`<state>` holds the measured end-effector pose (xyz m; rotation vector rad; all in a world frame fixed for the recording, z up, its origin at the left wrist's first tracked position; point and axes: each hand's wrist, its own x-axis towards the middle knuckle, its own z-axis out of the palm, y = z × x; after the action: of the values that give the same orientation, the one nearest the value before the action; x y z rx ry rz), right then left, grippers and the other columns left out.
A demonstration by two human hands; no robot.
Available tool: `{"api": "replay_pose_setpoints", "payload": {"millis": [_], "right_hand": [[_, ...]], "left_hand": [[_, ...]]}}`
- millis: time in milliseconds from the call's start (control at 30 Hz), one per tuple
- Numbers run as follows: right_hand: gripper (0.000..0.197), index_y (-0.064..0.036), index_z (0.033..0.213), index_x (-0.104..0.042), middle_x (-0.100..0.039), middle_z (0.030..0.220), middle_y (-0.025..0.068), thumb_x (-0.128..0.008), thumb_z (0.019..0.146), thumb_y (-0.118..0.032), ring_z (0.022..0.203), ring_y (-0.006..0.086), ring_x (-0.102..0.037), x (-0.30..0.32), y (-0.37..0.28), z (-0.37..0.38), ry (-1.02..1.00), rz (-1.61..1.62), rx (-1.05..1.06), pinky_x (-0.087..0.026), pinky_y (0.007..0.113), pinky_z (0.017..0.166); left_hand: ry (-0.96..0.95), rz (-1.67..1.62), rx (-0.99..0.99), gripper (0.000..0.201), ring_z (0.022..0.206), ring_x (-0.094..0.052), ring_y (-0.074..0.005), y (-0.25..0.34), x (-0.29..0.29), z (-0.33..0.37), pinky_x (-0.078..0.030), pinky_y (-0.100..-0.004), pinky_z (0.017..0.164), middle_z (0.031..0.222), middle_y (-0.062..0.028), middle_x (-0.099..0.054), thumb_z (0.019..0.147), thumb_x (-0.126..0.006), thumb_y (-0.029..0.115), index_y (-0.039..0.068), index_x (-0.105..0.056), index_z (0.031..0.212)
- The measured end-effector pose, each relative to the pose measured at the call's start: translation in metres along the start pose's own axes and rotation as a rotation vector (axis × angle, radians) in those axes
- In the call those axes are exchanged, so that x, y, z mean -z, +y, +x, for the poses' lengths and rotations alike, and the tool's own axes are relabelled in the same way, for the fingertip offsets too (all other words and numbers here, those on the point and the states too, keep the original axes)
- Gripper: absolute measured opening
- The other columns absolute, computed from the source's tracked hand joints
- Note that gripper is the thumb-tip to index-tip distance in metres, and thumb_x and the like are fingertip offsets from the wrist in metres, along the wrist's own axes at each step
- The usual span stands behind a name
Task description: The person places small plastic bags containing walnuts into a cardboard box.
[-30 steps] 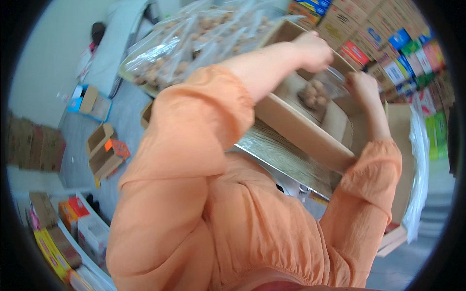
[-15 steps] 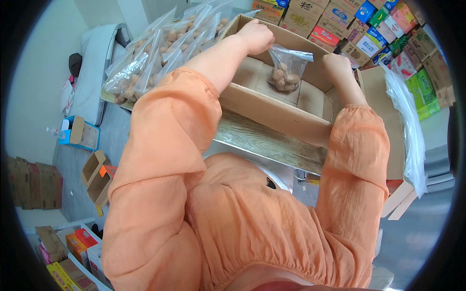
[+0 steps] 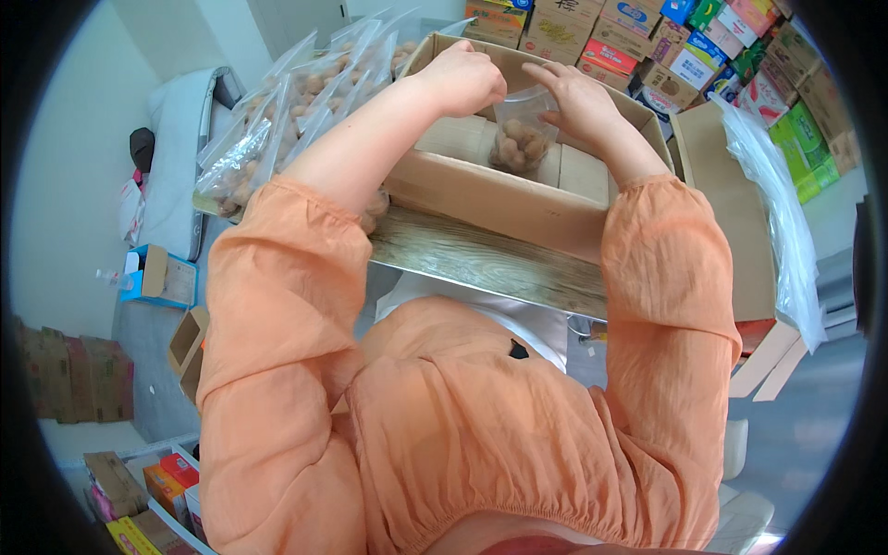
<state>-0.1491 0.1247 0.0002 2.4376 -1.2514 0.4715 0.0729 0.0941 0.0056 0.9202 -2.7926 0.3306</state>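
A clear plastic bag of round brown walnut-like pieces (image 3: 521, 146) hangs inside an open, long cardboard box (image 3: 495, 205). My left hand (image 3: 465, 79) is closed in a pinch at the bag's upper left corner; the fingertips are partly hidden. Over the bag's right side is my right hand (image 3: 583, 104), its fingers stretched out and apart, with the thumb near the plastic. Whether that thumb touches the bag, I cannot tell. Several similar filled bags (image 3: 305, 106) stand close together left of the box.
The box sits on a wood-grain table (image 3: 481, 259). At its right stands another carton (image 3: 726, 199) with a stack of clear plastic bags (image 3: 772, 194) over its edge. Many coloured cartons (image 3: 629, 37) are piled behind. A blue box (image 3: 165, 277) lies on the floor at left.
The bag has shifted left along with my left hand. My right hand has moved left from the box's right side to the bag, and its fingers have spread from a closed shape.
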Motion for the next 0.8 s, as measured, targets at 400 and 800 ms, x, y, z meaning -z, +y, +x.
{"api": "replay_pose_setpoints", "payload": {"millis": [400, 800], "right_hand": [[0.016, -0.0053, 0.080, -0.065, -0.067, 0.080, 0.0169, -0.068, 0.077, -0.020, 0.078, 0.0367, -0.065, -0.010, -0.036, 0.017, -0.470, 0.081, 0.156, -0.052, 0.046, 0.069], [0.012, -0.0030, 0.087, -0.059, -0.064, 0.087, 0.0151, -0.064, 0.083, -0.013, 0.083, 0.0360, -0.063, -0.011, -0.058, 0.011, -0.368, 0.187, 0.155, -0.051, 0.043, 0.072]], "left_hand": [[0.539, -0.600, 0.139, 0.021, 0.080, -0.062, -0.0265, 0.144, -0.016, -0.202, -0.046, -0.0368, 0.072, 0.087, -0.0059, -0.067, 0.081, -0.067, 0.007, 0.007, -0.068, 0.102], [0.053, -0.903, 0.521, 0.021, 0.089, -0.064, -0.0306, 0.176, -0.149, -0.284, -0.049, -0.0423, 0.081, 0.092, -0.0117, -0.068, 0.085, -0.061, 0.018, 0.011, -0.068, 0.103]]}}
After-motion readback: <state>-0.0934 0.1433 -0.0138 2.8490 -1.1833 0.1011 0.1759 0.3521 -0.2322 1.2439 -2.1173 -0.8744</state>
